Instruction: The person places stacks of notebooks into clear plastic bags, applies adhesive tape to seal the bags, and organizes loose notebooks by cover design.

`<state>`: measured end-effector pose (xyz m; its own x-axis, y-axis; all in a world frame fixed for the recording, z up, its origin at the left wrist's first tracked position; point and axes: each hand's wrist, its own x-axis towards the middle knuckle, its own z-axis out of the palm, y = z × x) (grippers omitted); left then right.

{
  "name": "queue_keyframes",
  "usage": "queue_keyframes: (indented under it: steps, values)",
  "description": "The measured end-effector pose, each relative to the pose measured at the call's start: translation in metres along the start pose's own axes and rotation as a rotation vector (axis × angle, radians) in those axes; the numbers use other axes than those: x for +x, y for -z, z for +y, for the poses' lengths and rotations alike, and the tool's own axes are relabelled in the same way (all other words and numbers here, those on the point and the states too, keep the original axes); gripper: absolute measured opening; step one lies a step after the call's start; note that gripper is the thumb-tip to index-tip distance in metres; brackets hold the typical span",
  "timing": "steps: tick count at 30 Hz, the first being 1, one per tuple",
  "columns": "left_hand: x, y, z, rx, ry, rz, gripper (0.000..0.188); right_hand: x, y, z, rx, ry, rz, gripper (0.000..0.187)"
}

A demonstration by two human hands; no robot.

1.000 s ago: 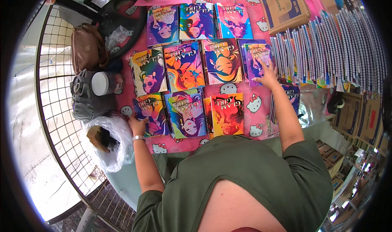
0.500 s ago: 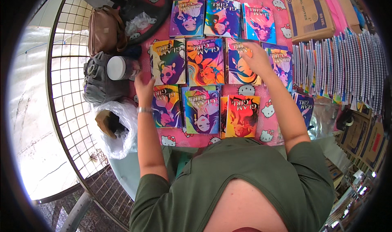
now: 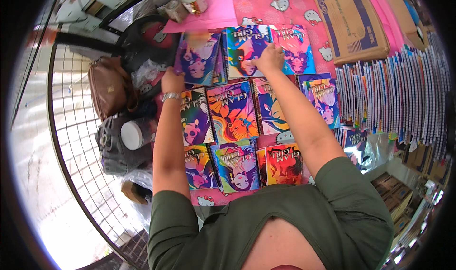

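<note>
Spiral notebooks with bright illustrated covers lie in three rows on a pink patterned tablecloth. At the far left, my left hand grips the lower left corner of a purple notebook. That notebook sits tilted, its top blurred, over other notebooks. My right hand rests with thumb and fingers apart on the right side of a blue and purple notebook in the far row. Beside it lies a pink and blue notebook. An orange notebook is in the middle row, a red one in the near row.
A long row of upright notebooks stands at the right, below a cardboard box. At the left are a brown bag, a grey bag and a white-lidded jar. Tape rolls sit on pink sheets.
Both hands have reached farther across the table. My left hand has taken hold of the far-left notebook, now tilted. My right hand has moved from the middle row to the far row. The view has shifted.
</note>
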<state>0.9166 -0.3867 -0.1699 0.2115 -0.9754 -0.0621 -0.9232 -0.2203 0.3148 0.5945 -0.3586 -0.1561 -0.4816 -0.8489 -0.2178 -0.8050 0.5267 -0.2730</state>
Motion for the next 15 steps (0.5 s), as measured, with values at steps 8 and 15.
queue_keyframes:
  steps: [8,15]
  values:
    - [-0.106,0.18,0.068,-0.926,-0.189,-0.413,0.02,0.016,0.006,0.032,0.34,0.077,-0.007,0.084]
    - [-0.088,0.097,0.047,-0.436,-0.532,-0.569,0.027,-0.072,0.158,-0.005,0.744,0.59,-0.136,0.05]
